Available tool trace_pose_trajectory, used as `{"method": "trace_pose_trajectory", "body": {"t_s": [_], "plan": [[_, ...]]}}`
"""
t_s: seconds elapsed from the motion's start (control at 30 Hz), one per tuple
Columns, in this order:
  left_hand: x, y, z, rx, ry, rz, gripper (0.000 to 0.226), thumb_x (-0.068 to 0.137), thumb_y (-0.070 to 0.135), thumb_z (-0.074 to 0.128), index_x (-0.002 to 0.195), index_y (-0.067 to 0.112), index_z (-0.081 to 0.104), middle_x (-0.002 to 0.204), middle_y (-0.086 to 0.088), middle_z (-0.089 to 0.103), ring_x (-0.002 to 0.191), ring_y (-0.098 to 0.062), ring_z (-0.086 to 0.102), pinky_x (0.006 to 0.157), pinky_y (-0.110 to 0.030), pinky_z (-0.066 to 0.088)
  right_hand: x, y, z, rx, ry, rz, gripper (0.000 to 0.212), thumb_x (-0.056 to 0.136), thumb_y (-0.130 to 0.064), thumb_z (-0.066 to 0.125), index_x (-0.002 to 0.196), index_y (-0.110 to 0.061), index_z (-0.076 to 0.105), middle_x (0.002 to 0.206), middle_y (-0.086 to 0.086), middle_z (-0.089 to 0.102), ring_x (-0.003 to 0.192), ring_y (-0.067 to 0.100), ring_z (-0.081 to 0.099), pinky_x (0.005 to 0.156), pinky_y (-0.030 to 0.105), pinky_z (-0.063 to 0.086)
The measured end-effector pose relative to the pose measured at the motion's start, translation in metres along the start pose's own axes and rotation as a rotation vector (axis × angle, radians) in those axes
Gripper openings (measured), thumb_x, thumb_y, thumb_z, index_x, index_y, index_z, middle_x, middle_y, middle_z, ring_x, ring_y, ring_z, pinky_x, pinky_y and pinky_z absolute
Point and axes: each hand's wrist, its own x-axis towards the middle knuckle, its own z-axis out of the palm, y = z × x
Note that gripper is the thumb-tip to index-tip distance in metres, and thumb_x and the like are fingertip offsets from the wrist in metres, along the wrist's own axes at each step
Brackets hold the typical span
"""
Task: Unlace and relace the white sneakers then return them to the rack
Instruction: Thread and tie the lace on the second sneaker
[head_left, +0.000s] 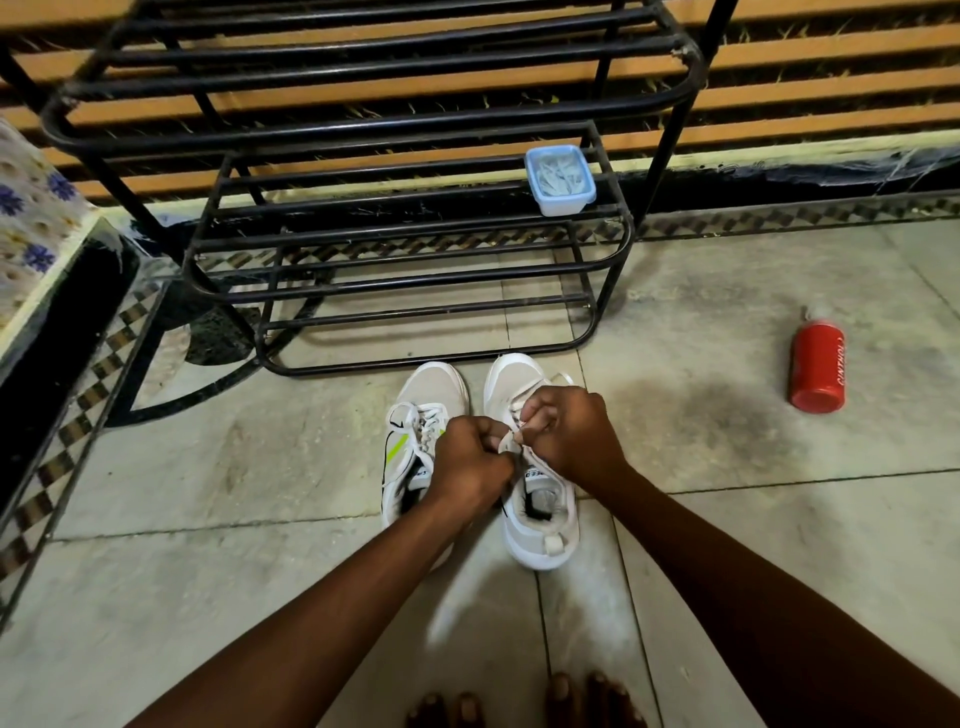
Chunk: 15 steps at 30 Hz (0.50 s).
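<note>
Tiled floor (727, 291), rack (405, 249) upper centre | sneakers (535, 467) mid-frame | left hand (470, 462), right hand (569, 434) both pinched lace (506, 441)

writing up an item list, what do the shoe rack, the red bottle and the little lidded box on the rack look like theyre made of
Shoe rack: looks like black painted metal tubing, with thin round bars, bent corners and a dull sheen.
Red bottle: probably painted metal, given its smooth opaque red body with white lettering; plastic is possible.
Lidded box: plastic, with see-through walls and a pale blue rim.
</note>
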Motion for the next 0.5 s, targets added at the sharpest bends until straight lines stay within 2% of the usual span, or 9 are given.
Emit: {"method": "trace_pose_trajectory", "body": {"t_s": [0.07,0.13,0.2,0.3,0.37,0.43,0.5], "plan": [[0.000,-0.001,0.000,-0.003,-0.019,0.005,0.014,0.080,0.001,0.074,0.089,0.010,0.069,0.072,-0.008,0.071,0.047,-0.024,0.060,0.049,-0.034,0.048,0.000,0.000,0.000,0.048,0.011,0.083,0.009,0.069,-0.011,0.075,0.071,-0.019,0.071,0.066,-0.012,0.070,0.067,0.005,0.066,0.068,0.018,0.051],[-0.001,0.001,0.000,0.001,-0.024,-0.009,0.018,0.073,0.002,0.073,0.089,0.008,0.069,0.071,-0.008,0.070,0.047,-0.024,0.060,0.050,-0.035,0.047,-0.001,-0.001,0.000,-0.049,0.048,-0.154,0.010,0.076,-0.014,0.059,0.072,-0.017,0.068,0.066,-0.007,0.068,0.064,0.011,0.063,0.067,0.029,0.050],[-0.002,0.002,0.001,-0.011,-0.031,-0.025,0.020,0.071,-0.001,0.071,0.090,0.002,0.067,0.068,-0.009,0.066,0.047,-0.024,0.058,0.051,-0.035,0.046,-0.001,-0.003,-0.001,-0.191,-0.032,-0.404,0.019,0.075,-0.018,0.046,0.079,-0.013,0.064,0.066,-0.003,0.061,0.061,0.019,0.057,0.059,0.034,0.047],[-0.004,0.002,0.001,0.000,-0.031,-0.015,0.030,0.061,0.007,0.067,0.088,-0.004,0.064,0.064,-0.012,0.063,0.048,-0.025,0.057,0.050,-0.037,0.046,-0.001,-0.006,-0.002,-0.362,-0.149,-0.531,0.018,0.070,-0.020,0.047,0.083,-0.012,0.057,0.069,0.005,0.057,0.067,0.027,0.057,0.056,0.032,0.043],[-0.004,0.000,0.000,-0.004,-0.035,0.000,0.028,0.061,0.008,0.069,0.087,-0.002,0.066,0.068,-0.012,0.065,0.050,-0.025,0.059,0.052,-0.037,0.047,-0.003,-0.002,-0.001,-0.234,-0.112,-0.442,0.019,0.070,-0.020,0.049,0.085,-0.011,0.058,0.064,0.003,0.059,0.062,0.025,0.060,0.055,0.032,0.045],[-0.003,-0.001,-0.002,-0.016,-0.054,-0.010,0.019,0.071,-0.001,0.073,0.089,0.003,0.068,0.073,-0.011,0.068,0.051,-0.024,0.059,0.051,-0.032,0.046,-0.001,0.003,0.000,-0.035,-0.041,-0.241,0.018,0.069,-0.014,0.058,0.087,-0.015,0.060,0.060,-0.002,0.063,0.058,0.020,0.063,0.059,0.031,0.050],[-0.001,-0.001,-0.003,-0.006,-0.071,-0.009,0.017,0.079,-0.004,0.074,0.091,0.007,0.070,0.075,-0.007,0.070,0.053,-0.023,0.061,0.051,-0.027,0.046,0.002,0.005,0.000,0.013,-0.002,0.012,0.020,0.067,-0.012,0.071,0.082,-0.023,0.062,0.065,-0.002,0.067,0.063,0.016,0.067,0.064,0.027,0.052]]}}
